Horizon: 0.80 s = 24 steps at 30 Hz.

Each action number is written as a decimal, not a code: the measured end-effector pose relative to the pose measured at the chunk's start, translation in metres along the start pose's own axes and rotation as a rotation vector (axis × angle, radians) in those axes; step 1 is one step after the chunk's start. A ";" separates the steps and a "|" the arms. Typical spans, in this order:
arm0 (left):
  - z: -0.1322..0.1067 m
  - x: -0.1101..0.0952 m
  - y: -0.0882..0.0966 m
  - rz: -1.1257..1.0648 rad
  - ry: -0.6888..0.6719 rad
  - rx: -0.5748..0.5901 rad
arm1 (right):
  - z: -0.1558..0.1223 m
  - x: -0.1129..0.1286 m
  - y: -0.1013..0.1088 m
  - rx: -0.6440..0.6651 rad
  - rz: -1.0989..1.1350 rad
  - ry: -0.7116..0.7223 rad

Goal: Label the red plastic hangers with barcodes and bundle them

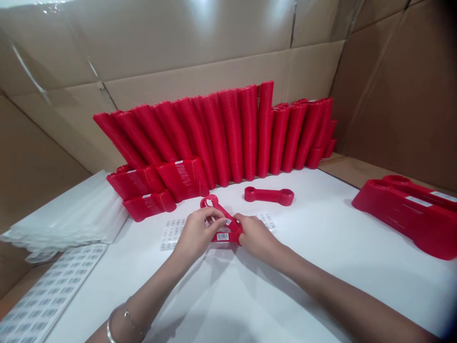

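Red bars (227,212) meet between my left grip (200,228) and right grip (255,233). Far left, a sticker sheet (53,293) looks full; nearer the left grip, red packs (194,178) wear white stickers (179,162), so I think those are done. My left grip is squeezed together on a small sticker (228,221). The near bar (234,237) has one; the bar behind it (220,205) looks left to do. My right grip is clamped on the bars' ends. Just behind it, a loose bar (269,196) shows no sticker. Far right, red stacks (389,209) have theirs.
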<state>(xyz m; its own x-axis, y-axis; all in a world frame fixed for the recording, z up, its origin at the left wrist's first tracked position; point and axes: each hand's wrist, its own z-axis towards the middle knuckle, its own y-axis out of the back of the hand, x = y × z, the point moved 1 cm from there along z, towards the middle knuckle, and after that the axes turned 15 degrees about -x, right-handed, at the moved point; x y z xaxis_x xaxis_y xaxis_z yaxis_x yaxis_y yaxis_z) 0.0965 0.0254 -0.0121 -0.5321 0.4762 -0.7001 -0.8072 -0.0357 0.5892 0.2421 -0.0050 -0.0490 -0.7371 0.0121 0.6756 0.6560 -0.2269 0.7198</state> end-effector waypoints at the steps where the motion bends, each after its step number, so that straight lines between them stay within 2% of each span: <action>1: 0.000 0.000 0.000 0.008 -0.006 -0.002 | 0.000 0.000 0.000 0.002 0.005 -0.001; 8: -0.002 0.004 -0.006 0.101 -0.087 -0.037 | -0.002 0.002 0.000 0.011 0.020 0.005; 15: -0.007 0.008 -0.014 0.467 -0.422 -0.173 | -0.004 0.005 0.001 0.006 0.010 0.033; 17: -0.006 0.009 -0.015 0.566 -0.477 -0.187 | -0.004 0.005 0.000 0.011 0.005 0.032; 21: 0.000 0.014 -0.007 0.599 -0.473 -0.240 | -0.005 0.004 -0.002 0.018 0.018 0.036; 24: 0.008 0.019 0.006 0.478 -0.371 -0.325 | -0.005 0.005 -0.002 0.016 0.040 0.042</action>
<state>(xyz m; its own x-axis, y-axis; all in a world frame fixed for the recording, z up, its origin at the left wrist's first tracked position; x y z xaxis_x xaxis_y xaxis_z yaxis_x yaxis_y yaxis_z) 0.0842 0.0415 -0.0183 -0.7732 0.6096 -0.1745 -0.5717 -0.5511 0.6078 0.2364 -0.0097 -0.0482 -0.7166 -0.0378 0.6965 0.6871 -0.2103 0.6955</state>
